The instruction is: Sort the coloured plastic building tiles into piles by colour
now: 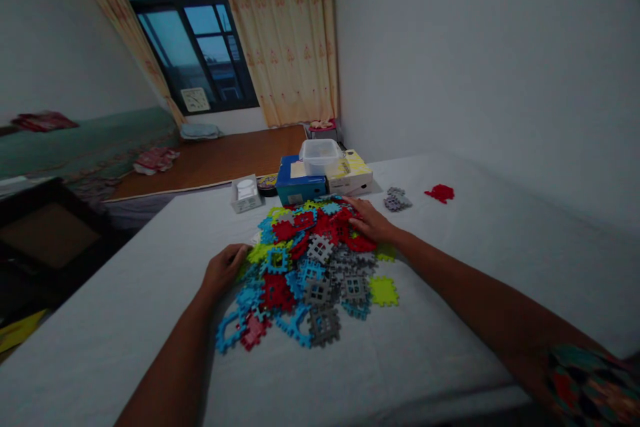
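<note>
A heap of interlocking plastic building tiles (pixel 313 267) in blue, red, grey and lime green lies on the white-covered table. My left hand (pixel 224 271) rests against the heap's left edge, fingers curled together; whatever may be in them is hidden. At the heap's back right, my right hand (pixel 370 220) lies over red tiles (pixel 340 227), its thumb and fingers apart. A lime green tile (pixel 384 291) and a dark grey tile (pixel 324 325) lie flat along the near side. Some tiles have window-shaped openings, others are solid.
Behind the heap stand a blue box (pixel 300 180), a yellow and white box (pixel 353 173) and a clear plastic container (pixel 320 155) on top. A small white box (pixel 245 193) is to their left. A grey tile pile (pixel 397 199) and a red tile pile (pixel 441 193) sit farther right.
</note>
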### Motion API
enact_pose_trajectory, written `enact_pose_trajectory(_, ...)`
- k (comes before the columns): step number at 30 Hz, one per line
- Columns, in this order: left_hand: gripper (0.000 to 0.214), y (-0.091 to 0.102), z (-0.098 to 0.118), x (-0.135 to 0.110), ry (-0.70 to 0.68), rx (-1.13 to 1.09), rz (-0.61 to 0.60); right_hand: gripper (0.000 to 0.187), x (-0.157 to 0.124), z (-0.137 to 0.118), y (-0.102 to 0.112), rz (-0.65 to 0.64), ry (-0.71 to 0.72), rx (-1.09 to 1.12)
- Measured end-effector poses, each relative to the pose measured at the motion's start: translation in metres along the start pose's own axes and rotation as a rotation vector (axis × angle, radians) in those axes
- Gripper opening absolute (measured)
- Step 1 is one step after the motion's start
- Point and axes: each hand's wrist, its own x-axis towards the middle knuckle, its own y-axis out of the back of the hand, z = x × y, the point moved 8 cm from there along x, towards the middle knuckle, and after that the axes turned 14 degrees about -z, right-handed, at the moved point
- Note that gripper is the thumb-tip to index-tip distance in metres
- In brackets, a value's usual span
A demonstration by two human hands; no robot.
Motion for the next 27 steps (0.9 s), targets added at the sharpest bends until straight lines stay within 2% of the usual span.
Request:
enact_pose_trajectory(2, 0.065, 0.0, 0.001, 0.0, 0.004, -0.001, 0.008, 0.049, 0.004, -0.009, -0.008, -0.034, 0.019, -0.007)
enact_pose_trajectory(4, 0.066, 0.0, 0.002, 0.0, 0.0, 0.0, 0.008, 0.033, 0.006, -0.014, -0.011, -0.053, 0.019, -0.009)
enact_pose_trajectory(6, 0.065, 0.0, 0.002, -0.001, -0.006, 0.007, 0.005, 0.02, 0.005, -0.014, -0.008, -0.034, -0.004, 0.004)
enact_pose_trajectory(8, 0.064, 0.0, 0.002, -0.001, -0.006, 0.017, -0.002, 0.017, 0.002, -0.01, 0.0, 0.021, -0.055, 0.03)
enact_pose_trajectory(11, 0.064, -0.001, 0.001, 0.0, 0.001, 0.023, -0.014, 0.018, -0.002, -0.004, 0.009, 0.101, -0.122, 0.071)
enact_pose_trajectory(16, 0.067, 0.0, 0.001, 0.001, -0.004, 0.003, -0.002, 0.027, -0.001, -0.008, 0.0, 0.047, -0.074, 0.041)
enact_pose_trajectory(20, 0.065, 0.0, 0.0, 0.0, -0.004, 0.016, 0.002, 0.029, -0.003, -0.003, -0.001, 0.069, -0.116, -0.008)
enact_pose_trajectory(27, 0.06, -0.002, -0.003, 0.001, -0.003, 0.023, -0.011, 0.037, -0.001, -0.002, -0.016, -0.123, -0.117, 0.062)
